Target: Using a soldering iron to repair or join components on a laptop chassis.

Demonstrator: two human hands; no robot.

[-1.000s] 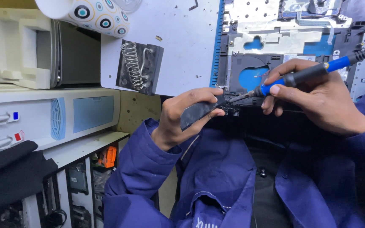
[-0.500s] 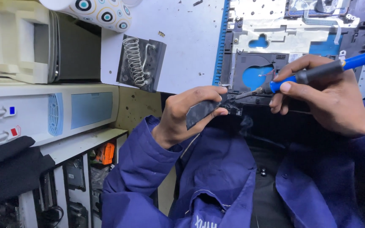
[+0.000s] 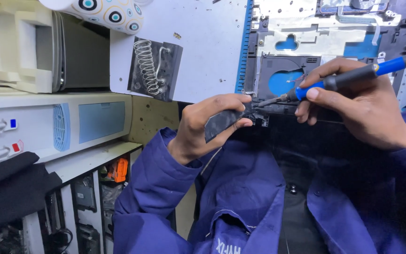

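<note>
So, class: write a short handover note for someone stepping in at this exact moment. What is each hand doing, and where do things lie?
Left hand: grips a small dark part at the bench edge.
Right hand: holds a blue-handled soldering iron, tip against that part's end.
Behind: an opened laptop chassis on the white bench; coil iron stand to the left.
Done: iron is on the joint. Left: whether the joint is finished cannot be told.

Two hands are working: left hand at 6 o'clock, right hand at 3 o'clock. One soldering iron. One dark plastic piece. One coiled iron stand at 11 o'clock. One opened laptop chassis at 1 o'clock.
</note>
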